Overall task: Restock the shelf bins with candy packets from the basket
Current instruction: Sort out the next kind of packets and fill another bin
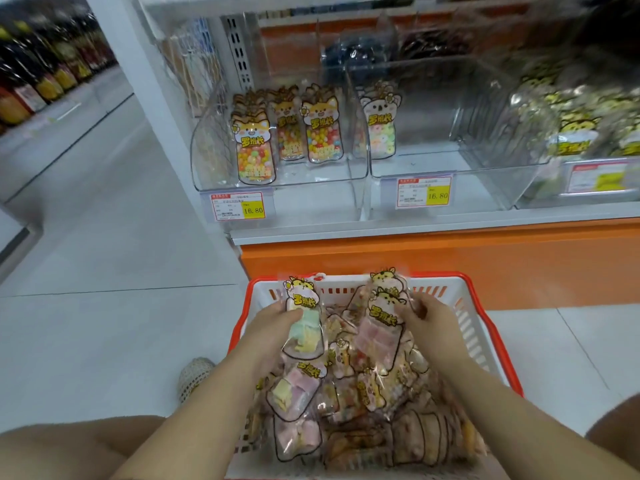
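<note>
Packet (304,336) of green-and-yellow candy was gripped in the left hand (273,320) over the far left corner of the basket (474,334). The right hand (431,318) pinched pink packets (379,327) near its far right corner. Shelf bins (322,174) stood beyond, partly stocked.

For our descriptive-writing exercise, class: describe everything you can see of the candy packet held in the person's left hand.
The packet is a clear, glossy plastic pouch cut like a jar, topped with a cartoon animal head and bold yellow lettering. Pale green and yellow candy blocks fill its lower part. It is held roughly upright, slightly tilted, above the far left part of the red-rimmed basket. The left hand grips it from the left side.
</note>
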Available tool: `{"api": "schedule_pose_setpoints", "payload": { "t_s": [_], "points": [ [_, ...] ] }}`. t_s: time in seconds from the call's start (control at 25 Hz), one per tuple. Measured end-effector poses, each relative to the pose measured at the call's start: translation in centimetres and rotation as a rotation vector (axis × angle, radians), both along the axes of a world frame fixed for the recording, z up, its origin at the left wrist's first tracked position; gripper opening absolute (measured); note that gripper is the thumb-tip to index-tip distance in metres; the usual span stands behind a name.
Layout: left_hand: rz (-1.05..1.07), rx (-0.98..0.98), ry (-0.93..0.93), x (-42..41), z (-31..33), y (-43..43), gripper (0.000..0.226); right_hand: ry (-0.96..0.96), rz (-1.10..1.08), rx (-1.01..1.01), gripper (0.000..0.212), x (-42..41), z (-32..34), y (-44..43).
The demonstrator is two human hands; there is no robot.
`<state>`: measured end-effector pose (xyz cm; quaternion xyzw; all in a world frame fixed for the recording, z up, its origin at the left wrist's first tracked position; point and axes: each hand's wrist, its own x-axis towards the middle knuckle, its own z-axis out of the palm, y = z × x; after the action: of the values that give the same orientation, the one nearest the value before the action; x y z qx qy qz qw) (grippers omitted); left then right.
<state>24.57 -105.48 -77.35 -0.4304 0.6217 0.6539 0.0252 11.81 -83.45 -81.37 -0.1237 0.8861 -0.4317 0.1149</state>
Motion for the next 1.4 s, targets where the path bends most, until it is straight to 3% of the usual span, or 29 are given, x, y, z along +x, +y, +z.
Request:
{"api": "schedule_pose_setpoints", "payload": {
  "t_s": [0.12, 0.2, 0.32, 0.44, 0.52, 0.6, 0.72, 0.8, 0.92, 1.0, 1.12, 1.28, 1.4],
  "points": [
    [0.036, 0.158, 0.077, -0.3, 1.1, 1.4, 0.016, -0.135, 0.054, -0.188, 0.036, -0.3, 4.7, 0.1],
    [0.066, 0.323, 0.139, -0.4, 2.7, 3.1, 0.029, -0.274, 0.135, -0.307, 0.045, 0.8, 7.4, -0.1],
    [-0.128, 0.478, 0.244, -0.3, 5.2, 6.0, 0.053, -0.244, 0.114, -0.273, 0.061, 2.3, 9.9, -0.3],
    [-0.231, 0.393, 0.376, -0.1, 6.7, 7.6, 0.071, -0.19, 0.024, -0.342, 0.064, 3.0, 11.4, -0.2],
    [-0.27, 0.288, 0.434, -0.2, 7.2, 7.9, 0.086, -0.195, -0.018, -0.382, 0.055, 3.1, 12.3, 0.3],
    [-0.309, 0.142, 0.47, -0.6, 8.0, 8.4, 0.083, -0.15, -0.023, -0.389, 0.04, 3.0, 13.7, 0.9],
    [-0.326, -0.121, 0.507, -2.2, 9.9, 9.9, 0.068, -0.038, 0.042, -0.357, 0.04, 2.2, 15.7, 2.4],
    [-0.331, -0.19, 0.506, -3.7, 10.8, 10.8, 0.084, -0.031, 0.117, -0.3, 0.038, 1.6, 17.1, 3.6],
    [-0.338, -0.174, 0.548, -6.6, 12.1, 12.7, 0.105, -0.121, 0.276, -0.338, 0.015, 0.4, 19.6, 6.4],
    [-0.327, -0.138, 0.57, -8.5, 12.7, 14.3, 0.102, -0.254, 0.36, -0.422, 0.035, -1.2, 20.3, 8.4],
    [-0.332, -0.118, 0.584, -11.2, 13.4, 16.5, 0.087, -0.329, 0.357, -0.489, 0.046, -4.1, 20.3, 10.6],
    [-0.404, -0.126, 0.593, -16.8, 15.0, 19.2, 0.05, -0.3, 0.24, -0.548, 0.051, -8.8, 21.2, 13.6],
    [-0.523, -0.231, 0.606, -21.4, 16.7, 20.7, 0.036, -0.19, 0.147, -0.59, 0.044, -12.7, 21.8, 16.0]
  ]
}}
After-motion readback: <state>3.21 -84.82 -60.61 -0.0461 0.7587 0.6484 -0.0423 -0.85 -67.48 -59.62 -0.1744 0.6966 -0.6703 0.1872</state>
